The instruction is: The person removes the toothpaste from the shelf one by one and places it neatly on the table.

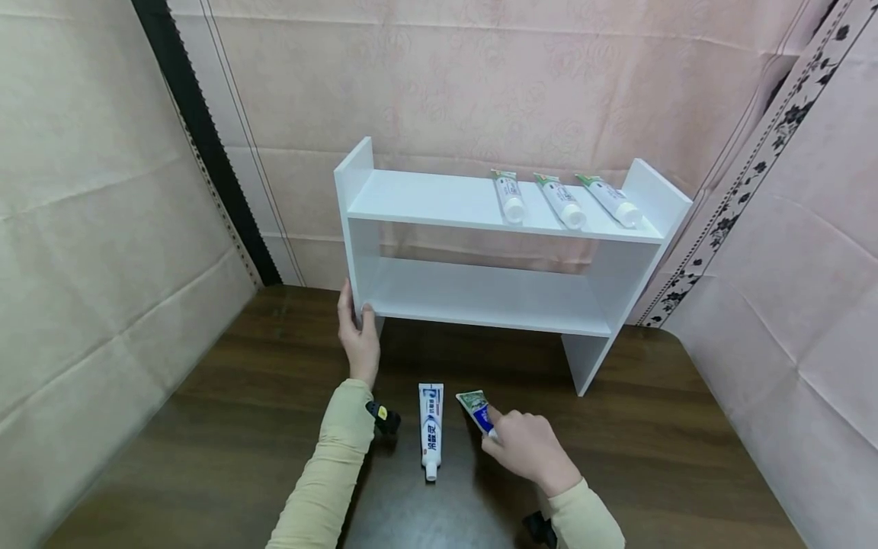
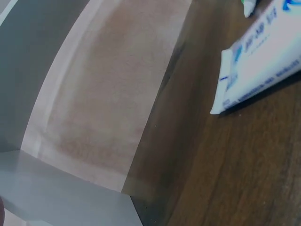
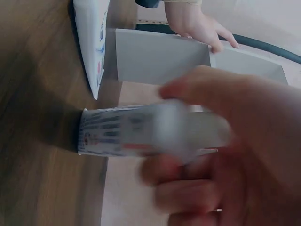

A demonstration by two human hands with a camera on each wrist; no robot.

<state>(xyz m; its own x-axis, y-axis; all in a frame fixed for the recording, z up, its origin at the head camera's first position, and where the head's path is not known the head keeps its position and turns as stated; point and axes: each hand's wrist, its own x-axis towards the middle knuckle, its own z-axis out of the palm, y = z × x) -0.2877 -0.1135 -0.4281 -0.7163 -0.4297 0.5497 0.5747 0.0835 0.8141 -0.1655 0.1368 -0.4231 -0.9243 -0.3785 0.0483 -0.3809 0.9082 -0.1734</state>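
My left hand (image 1: 360, 349) grips the left side panel of a white two-tier shelf (image 1: 480, 293), thumb at the front edge. Between the thumb and fingers of my right hand (image 1: 533, 448) is a toothpaste tube (image 1: 476, 406) with a green and blue end. In the right wrist view this held toothpaste tube (image 3: 117, 133) has its flat end by the tabletop, while the hand covers its cap end. A white and blue toothpaste tube (image 1: 430, 425) lies between the hands, cap toward me; its flat end shows in the left wrist view.
On the shelf's top board, toward the right, lie three toothpaste tubes (image 1: 561, 203), caps to the front. The shelf stands on a dark wooden table (image 1: 247, 435). Pale cloth walls (image 1: 514, 84) rise behind and at both sides.
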